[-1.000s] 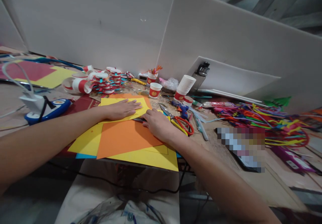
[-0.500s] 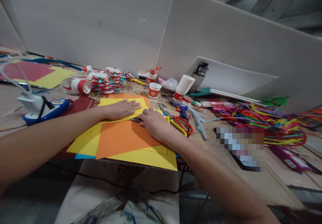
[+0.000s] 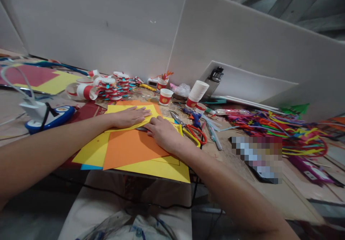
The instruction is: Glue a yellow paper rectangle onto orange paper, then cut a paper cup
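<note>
A sheet of yellow paper (image 3: 115, 110) lies on top of several other sheets. My left hand (image 3: 132, 116) is spread flat on it, fingers pointing right. My right hand (image 3: 161, 132) rests at the sheet's lower right edge, its fingers curled and pressed together around a thin dark object (image 3: 141, 129); most of that is hidden, so I cannot tell its kind. Below the hands are an orange sheet (image 3: 132, 150) and a larger yellow sheet (image 3: 172, 171). Right of my right hand lie scissors with red-orange handles (image 3: 198, 132) and a yellow-handled tool (image 3: 192, 138).
A paper cup (image 3: 165, 97) and a stack of cups (image 3: 198, 91) stand behind the hands. Blue glue gun (image 3: 196, 118), pipe cleaners (image 3: 293, 128) and a blurred-out flat device (image 3: 256, 161) lie right. At left are a blue power strip (image 3: 51, 119) and cup crafts (image 3: 107, 89).
My right hand has slid slightly left along the lower edge of the top yellow sheet. My left hand stays flat in place.
</note>
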Demonstrator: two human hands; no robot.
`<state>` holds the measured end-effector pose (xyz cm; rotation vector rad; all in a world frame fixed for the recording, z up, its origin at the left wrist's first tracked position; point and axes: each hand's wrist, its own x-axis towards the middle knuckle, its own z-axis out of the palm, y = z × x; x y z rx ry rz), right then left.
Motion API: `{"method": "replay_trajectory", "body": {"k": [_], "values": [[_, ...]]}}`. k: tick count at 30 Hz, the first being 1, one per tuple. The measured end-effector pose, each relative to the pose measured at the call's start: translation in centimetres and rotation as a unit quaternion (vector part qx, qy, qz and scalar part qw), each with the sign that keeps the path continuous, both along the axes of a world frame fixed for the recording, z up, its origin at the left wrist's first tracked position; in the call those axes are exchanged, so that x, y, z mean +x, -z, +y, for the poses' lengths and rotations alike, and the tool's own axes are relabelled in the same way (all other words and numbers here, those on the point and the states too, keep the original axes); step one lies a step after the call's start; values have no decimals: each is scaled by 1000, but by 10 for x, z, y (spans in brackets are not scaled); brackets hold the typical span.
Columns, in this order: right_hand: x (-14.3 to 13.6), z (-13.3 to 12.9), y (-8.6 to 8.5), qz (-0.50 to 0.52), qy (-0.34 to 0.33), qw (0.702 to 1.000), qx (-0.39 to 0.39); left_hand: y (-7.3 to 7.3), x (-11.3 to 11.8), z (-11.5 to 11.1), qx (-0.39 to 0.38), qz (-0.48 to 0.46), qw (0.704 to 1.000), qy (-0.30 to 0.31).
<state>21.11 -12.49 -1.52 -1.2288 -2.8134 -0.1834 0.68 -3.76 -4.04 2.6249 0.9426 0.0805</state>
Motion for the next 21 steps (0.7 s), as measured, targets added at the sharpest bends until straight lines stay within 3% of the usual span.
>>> {"method": "replay_trajectory", "body": {"k": [21], "values": [[-25,1,8,24,-28,999,8,6,-3,6,5,-7,1000,11]]}}
